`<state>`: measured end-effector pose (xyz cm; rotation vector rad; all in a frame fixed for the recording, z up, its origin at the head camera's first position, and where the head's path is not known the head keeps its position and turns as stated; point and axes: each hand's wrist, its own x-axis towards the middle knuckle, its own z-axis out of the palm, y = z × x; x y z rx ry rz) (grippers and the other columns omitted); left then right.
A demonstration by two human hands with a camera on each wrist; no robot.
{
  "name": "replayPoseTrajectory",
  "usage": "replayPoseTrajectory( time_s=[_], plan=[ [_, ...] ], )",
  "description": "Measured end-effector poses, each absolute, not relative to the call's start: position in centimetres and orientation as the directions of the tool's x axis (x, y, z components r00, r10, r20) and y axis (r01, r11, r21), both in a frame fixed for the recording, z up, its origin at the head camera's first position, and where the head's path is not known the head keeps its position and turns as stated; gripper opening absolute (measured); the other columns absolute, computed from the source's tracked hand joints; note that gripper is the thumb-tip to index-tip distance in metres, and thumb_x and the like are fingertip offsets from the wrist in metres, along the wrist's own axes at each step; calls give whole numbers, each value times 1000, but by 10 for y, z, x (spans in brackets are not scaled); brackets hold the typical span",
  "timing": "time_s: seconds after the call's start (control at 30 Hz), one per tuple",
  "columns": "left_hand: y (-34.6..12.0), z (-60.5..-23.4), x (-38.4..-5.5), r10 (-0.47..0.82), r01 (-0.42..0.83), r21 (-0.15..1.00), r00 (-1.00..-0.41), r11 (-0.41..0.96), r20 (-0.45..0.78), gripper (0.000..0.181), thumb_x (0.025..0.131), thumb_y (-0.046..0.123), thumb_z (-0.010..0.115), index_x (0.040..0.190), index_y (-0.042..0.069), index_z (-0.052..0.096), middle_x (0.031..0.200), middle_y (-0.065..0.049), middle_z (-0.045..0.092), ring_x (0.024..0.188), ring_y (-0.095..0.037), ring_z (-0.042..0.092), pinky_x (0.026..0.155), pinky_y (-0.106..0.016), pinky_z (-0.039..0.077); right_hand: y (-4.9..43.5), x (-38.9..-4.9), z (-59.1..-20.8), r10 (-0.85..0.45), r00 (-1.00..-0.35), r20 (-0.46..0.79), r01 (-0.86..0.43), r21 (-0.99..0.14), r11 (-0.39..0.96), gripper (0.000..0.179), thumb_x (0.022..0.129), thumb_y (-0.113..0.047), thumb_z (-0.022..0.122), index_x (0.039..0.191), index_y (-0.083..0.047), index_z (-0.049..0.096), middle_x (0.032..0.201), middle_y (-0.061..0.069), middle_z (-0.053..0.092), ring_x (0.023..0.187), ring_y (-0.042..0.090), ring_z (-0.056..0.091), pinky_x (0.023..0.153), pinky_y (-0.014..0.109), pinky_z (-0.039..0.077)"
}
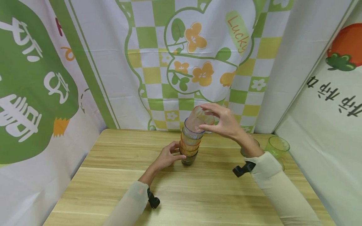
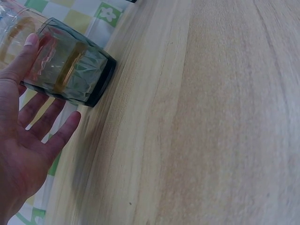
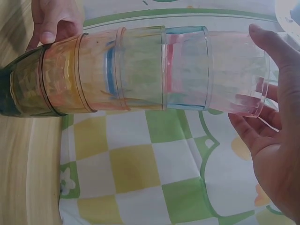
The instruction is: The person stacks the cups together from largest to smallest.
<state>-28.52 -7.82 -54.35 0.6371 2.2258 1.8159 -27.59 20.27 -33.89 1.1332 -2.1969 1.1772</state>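
Left sleeve (image 1: 128,201) closest, the left hand (image 1: 165,158) hugs the stack (image 1: 190,146) standing on the table (image 1: 203,201), while the pink cup (image 3: 236,56) on top is pinched by the right hand (image 1: 225,121), likely being stacked or unstacked, so the next move needs gentle hands.

Tumbler stack (image 1: 190,145) has pink top tumbler (image 1: 194,121), amber mid tumblers (image 1: 189,147), dk. grey base tumbler (image 1: 189,160), w/ grn./yel. checked cloth (image 1: 152,72) behind it.
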Motion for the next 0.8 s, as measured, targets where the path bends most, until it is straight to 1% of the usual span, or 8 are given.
replayPoseTrajectory(
  time_s=[0.2,0.43,0.57,0.8],
  plan=[
    [-78,-541,-284,448,201,967,-887,156,112,57,90,26,88,140,17,62,144,-8,64,134,-38,60,112,-54,51,197,-277,-340,-501,-581,642,-814,-474,335,72,74,-2,96,139,5,64,140,21,65,122,38,68,104,37,57],
    [-77,-542,-285,451,204,966,-885,161,112,58,90,27,88,141,17,62,145,-7,63,134,-36,61,111,-53,51,193,-278,-344,-501,-608,616,-793,-490,361,75,74,-4,97,140,7,63,142,22,63,123,37,68,105,36,56],
    [-78,-543,-285,453,208,967,-883,149,121,58,91,27,88,142,16,62,145,-8,63,134,-37,61,111,-53,52,192,-279,-345,-503,-611,611,-791,-494,361,75,74,-4,97,140,8,63,143,23,63,124,38,67,106,37,56],
    [-79,-543,-285,452,205,967,-884,151,117,58,90,28,88,141,17,62,145,-7,63,134,-37,61,111,-54,52,191,-278,-345,-511,-614,602,-789,-491,368,75,76,-3,96,142,8,61,143,24,63,124,40,68,105,41,57]
  ],
)
